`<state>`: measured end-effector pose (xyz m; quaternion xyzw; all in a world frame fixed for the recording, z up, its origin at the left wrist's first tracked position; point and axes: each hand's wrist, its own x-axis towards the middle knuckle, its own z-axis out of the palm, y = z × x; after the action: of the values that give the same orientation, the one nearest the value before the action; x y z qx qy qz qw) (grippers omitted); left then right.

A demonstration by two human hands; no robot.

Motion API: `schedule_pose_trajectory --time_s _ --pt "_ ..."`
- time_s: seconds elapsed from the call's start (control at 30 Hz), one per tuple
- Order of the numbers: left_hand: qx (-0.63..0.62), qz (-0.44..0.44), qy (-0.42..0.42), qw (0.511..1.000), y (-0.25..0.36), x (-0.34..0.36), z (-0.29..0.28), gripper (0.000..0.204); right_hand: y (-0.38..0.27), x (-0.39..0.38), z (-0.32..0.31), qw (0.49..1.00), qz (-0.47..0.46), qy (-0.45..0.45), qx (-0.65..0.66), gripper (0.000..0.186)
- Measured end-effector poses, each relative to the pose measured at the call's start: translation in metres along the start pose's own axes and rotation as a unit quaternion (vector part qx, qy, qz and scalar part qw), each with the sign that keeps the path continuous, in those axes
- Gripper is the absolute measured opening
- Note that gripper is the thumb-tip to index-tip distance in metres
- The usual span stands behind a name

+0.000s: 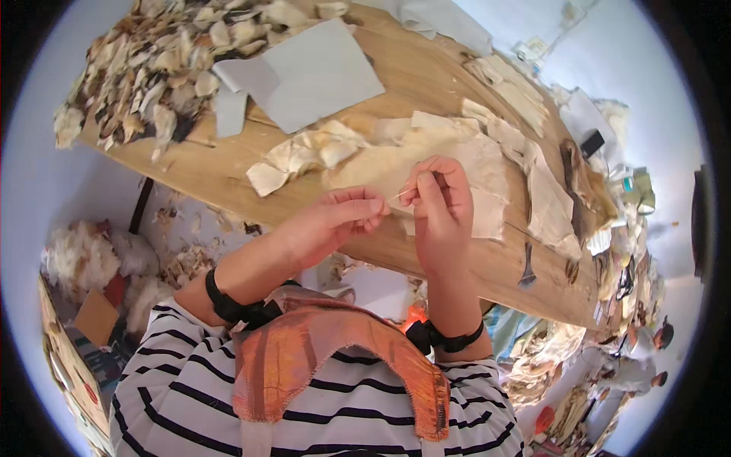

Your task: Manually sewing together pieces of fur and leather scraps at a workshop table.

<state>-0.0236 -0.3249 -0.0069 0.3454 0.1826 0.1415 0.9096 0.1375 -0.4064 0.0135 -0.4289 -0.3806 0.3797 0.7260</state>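
Both hands meet over the near edge of the wooden table. My right hand (442,217) is closed in a pinch on a thin pale strand (399,195), like a needle or thread; its exact kind is too small to tell. My left hand (335,221) is also closed, thumb against fingers, at the strand's other end. Under and beyond the hands lies a wide cream piece of hide (487,190), flat on the table. Crumpled cream strips (304,156) run along its far left side.
A heap of furry scraps (164,68) covers the table's far left, beside a grey sheet (320,76). A dark, flared hand tool (527,266) lies right of my right hand, near long cream pieces (544,190). Fluffy bundles (80,259) sit on the floor at left. People (643,343) are at far right.
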Motion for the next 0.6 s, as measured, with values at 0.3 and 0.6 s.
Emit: schedule_pose_trajectory --time_s 0.3,0.6 --pt "-0.040 0.073 -0.010 0.997 0.071 -0.071 -0.090 0.013 0.045 0.036 0.130 0.998 -0.016 -0.032 0.044 0.010" --pt "-0.010 0.118 0.085 0.989 0.133 -0.164 -0.216 0.012 0.129 0.074 0.281 0.993 0.030 -0.083 0.075 0.011"
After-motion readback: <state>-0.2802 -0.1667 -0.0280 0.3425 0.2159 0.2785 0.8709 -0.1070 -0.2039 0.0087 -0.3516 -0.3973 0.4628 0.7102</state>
